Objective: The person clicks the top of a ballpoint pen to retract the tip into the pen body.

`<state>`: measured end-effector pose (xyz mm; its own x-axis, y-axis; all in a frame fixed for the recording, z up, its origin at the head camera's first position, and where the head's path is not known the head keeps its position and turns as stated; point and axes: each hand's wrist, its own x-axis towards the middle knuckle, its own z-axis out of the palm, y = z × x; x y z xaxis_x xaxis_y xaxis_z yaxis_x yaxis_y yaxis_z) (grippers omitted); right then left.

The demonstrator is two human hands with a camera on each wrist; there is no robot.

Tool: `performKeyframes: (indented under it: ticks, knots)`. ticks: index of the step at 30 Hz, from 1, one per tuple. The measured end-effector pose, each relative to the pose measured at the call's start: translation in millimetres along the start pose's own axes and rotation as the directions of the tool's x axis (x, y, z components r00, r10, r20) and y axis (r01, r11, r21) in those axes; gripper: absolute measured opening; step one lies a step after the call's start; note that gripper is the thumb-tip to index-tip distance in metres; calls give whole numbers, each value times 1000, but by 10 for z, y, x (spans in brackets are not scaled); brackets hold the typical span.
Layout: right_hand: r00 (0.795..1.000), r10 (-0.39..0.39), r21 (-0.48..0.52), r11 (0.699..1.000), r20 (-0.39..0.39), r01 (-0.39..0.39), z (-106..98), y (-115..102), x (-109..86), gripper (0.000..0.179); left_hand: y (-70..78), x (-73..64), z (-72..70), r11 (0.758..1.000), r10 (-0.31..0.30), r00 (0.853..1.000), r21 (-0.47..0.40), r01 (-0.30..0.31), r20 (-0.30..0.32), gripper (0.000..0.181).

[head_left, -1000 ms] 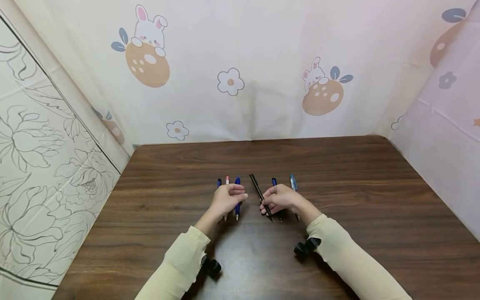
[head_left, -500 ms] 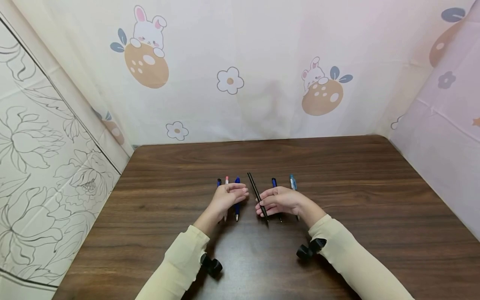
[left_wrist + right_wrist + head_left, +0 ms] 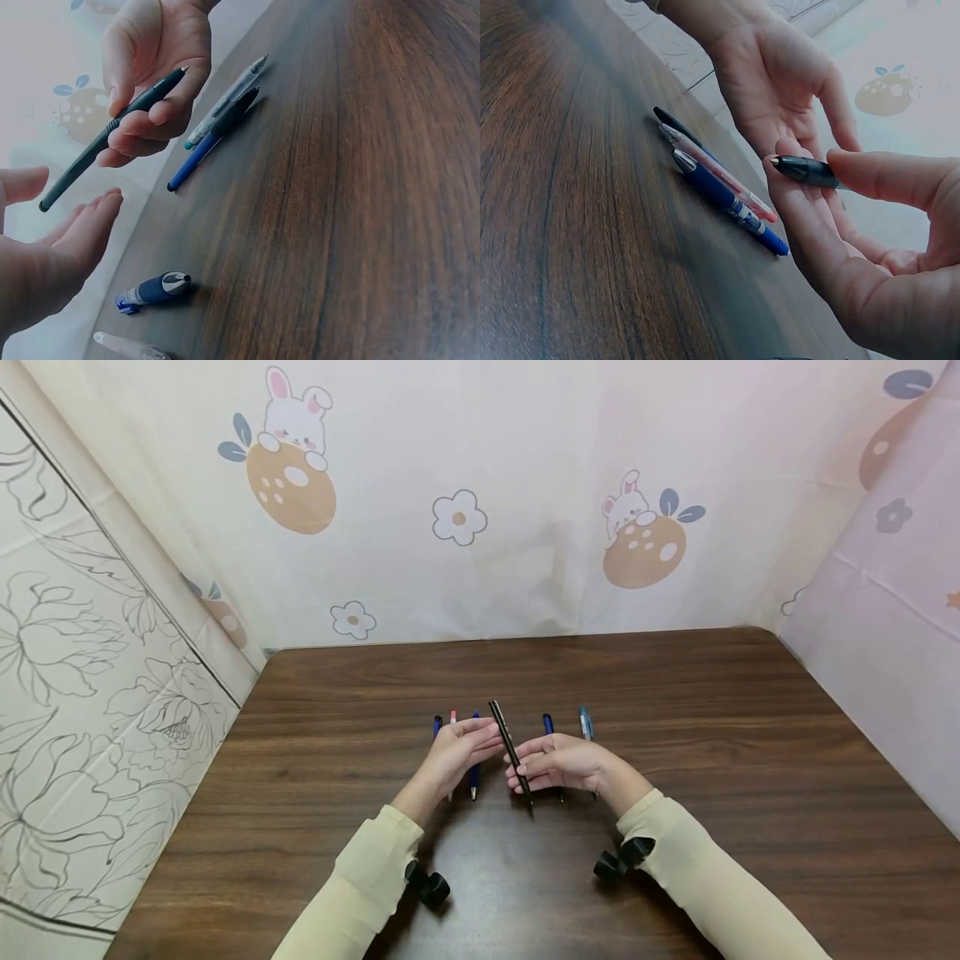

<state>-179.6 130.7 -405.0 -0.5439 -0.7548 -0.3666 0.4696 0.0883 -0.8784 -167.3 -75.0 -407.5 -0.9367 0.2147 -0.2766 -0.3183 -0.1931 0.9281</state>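
Note:
A black pen (image 3: 510, 745) slants above the table, pinched between the thumb and fingers of my right hand (image 3: 562, 762). Its tip points toward me. My left hand (image 3: 456, 755) is beside the pen's far end; in the left wrist view its thumb and fingers are spread on either side of that end (image 3: 46, 202), apart from it. Under the left hand lie a blue pen (image 3: 727, 199), a pink-ended clear pen (image 3: 716, 172) and a dark-capped blue pen (image 3: 676, 126). Near the right hand lie another blue pen (image 3: 196, 159) and a clear pen with a teal end (image 3: 238, 94).
The brown wooden table (image 3: 675, 710) ends at a patterned curtain (image 3: 525, 527) behind. More printed cloth hangs on the left (image 3: 75, 652) and right (image 3: 862, 652). Black wrist cameras sit on the left sleeve (image 3: 427, 883) and the right sleeve (image 3: 622, 860).
My right hand has lifted the black pen and shifted it left, toward the left hand. The left hand's fingers have moved slightly right and up, near the pen's far end.

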Motion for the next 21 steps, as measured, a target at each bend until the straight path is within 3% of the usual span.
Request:
performKeyframes:
  ticks: [4, 12, 21]
  knots:
    - [1000, 4, 4, 1000, -2, -4, 14, 12, 2, 51, -3, 19, 0, 999, 21, 1000, -49, -20, 23, 38]
    - [1000, -12, 26, 1000, 0, 12, 45, 13, 6, 51, 59, 47, -14, 988, 49, 994, -149, -35, 93, 43]
    - [1000, -15, 29, 999, -9, 16, 53, 17, 7, 51, 134, 106, -66, 956, 6, 975, -286, 60, 224, 54]
